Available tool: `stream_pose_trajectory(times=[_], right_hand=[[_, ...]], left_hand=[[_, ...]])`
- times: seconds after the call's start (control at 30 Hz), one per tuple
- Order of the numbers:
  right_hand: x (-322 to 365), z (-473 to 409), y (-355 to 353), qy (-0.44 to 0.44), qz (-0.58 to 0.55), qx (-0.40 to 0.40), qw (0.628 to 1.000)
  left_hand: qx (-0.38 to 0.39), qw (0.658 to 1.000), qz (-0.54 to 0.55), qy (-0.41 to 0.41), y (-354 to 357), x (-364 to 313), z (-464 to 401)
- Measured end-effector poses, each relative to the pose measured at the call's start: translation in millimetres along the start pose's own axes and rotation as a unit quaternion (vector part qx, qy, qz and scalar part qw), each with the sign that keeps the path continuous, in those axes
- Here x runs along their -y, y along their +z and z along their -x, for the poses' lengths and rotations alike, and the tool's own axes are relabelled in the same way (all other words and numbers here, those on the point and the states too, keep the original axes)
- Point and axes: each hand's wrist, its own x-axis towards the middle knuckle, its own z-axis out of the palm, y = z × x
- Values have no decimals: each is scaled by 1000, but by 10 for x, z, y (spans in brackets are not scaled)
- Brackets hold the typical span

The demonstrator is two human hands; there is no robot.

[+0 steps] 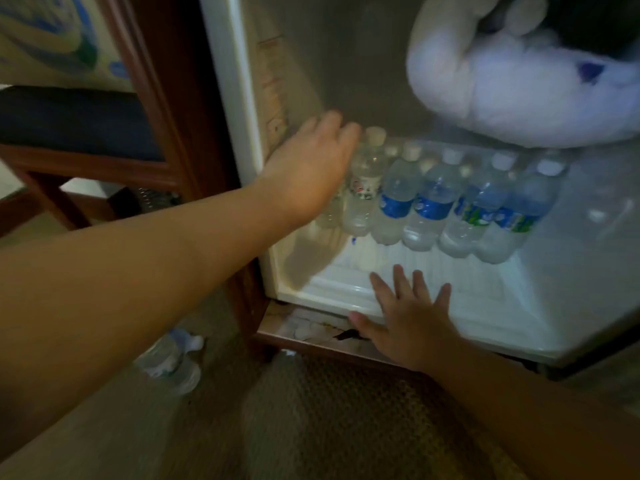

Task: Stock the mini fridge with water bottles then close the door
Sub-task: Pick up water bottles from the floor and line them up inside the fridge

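The mini fridge (pixel 485 306) stands open, its white inside lit. A row of several clear water bottles (pixel 433 206) with white caps and blue labels stands on its floor. My left hand (pixel 308 168) reaches in at the left end of the row and wraps the leftmost water bottle (pixel 329 216), which is mostly hidden under my palm. Fingers spread and holding nothing, my right hand (pixel 405 317) lies flat on the fridge's front lip. One more water bottle (pixel 173 358) lies on the carpet at lower left. The fridge door is out of view.
A thick lump of white frost (pixel 502 91) hangs from the top right of the fridge above the bottles. The fridge sits in a dark wooden cabinet frame (pixel 180 98). A wooden chair (pixel 69 133) with a dark seat stands to the left. Patterned carpet (pixel 311 427) covers the floor.
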Motion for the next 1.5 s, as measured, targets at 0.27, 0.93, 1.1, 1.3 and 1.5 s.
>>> stream_pose_trajectory(times=[0.27,0.93,1.1,1.3,1.5], right_hand=[[960,76,-70,-365,-66,-197,908],[2837,-331,63,-358,-192,59,912],[2370,-103,-96,-384,-204,36,900],[1880,132,-413,-376,-226,18,898],[1242,357,-844,-327,-276,-15,904]], left_hand=[[71,971,109,201,-289,446,1804],[508,818,4,-269,1160,1568,3203],[537,819,17,-199,1802,1193,3142],[509,831,-16,-225,1912,931,3051],[588,804,3,-96,1305,873,2699]])
